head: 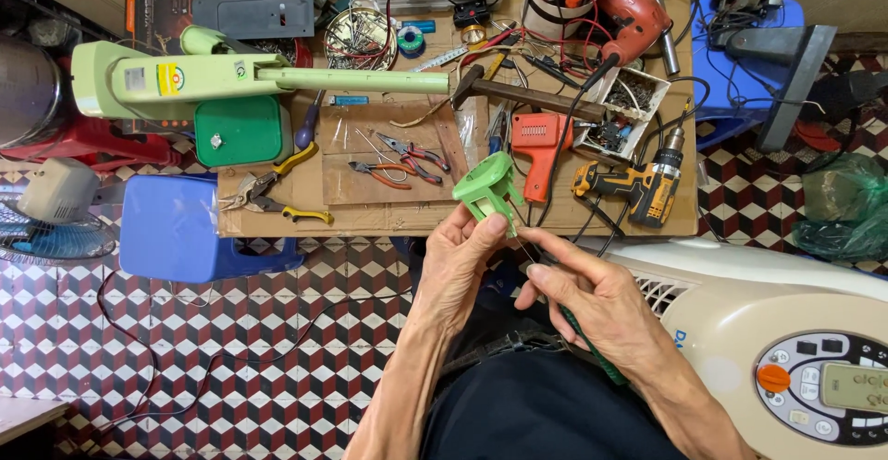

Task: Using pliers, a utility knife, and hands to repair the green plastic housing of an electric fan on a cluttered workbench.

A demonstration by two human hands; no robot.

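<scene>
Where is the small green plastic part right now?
In the head view, centre frame: the left hand holds the green plastic part over the table's near edge, beside the orange tool.

A small light-green moulded plastic bracket (487,192) sits tilted at frame centre. A thin green-handled screwdriver (592,354) slants below it, lower right of centre.

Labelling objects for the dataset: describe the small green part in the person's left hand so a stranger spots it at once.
Start at the cardboard-covered workbench and go to its near edge, left of the orange plastic drill housing. There the left hand pinches a small light-green plastic piece with short legs. Unlike the long pale-green fan body further back, it is palm-sized and held up.
</scene>
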